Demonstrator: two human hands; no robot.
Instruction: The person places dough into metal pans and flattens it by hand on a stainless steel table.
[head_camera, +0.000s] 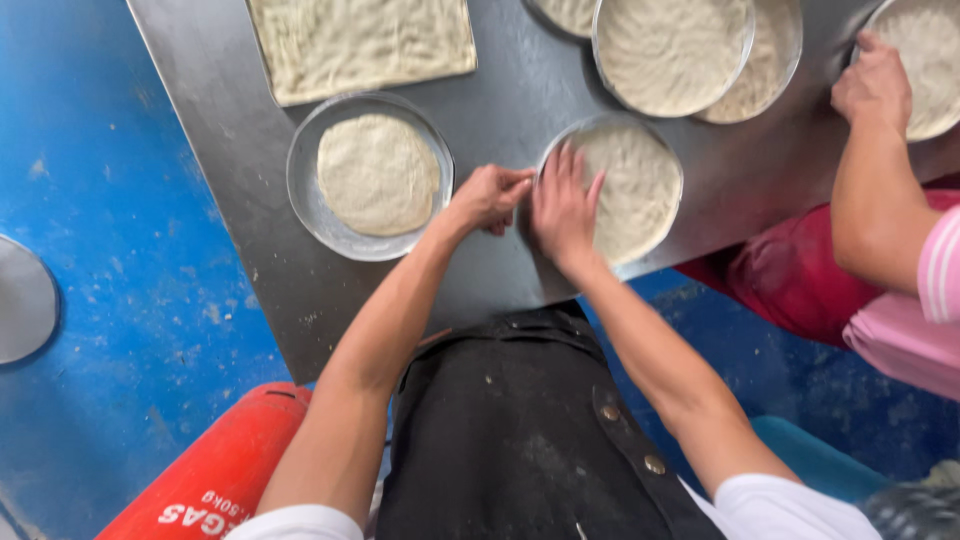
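A round metal pan (612, 128) filled with flattened pale dough (640, 190) sits near the front edge of the steel table (220, 120). My right hand (563, 207) lies flat on the dough's left side, fingers spread. My left hand (488, 196) is curled at the pan's left rim, fingertips touching the edge. To the left, a second round pan (305, 195) holds a smaller dough disc (377, 173) that does not reach its rim.
A rectangular dough sheet (360, 42) lies at the table's back. Stacked dough-filled pans (672, 50) stand behind. Another person's hand (873, 85) presses dough in a pan (935, 60) at the far right. A red gas cylinder (215, 475) lies on the blue floor (90, 250).
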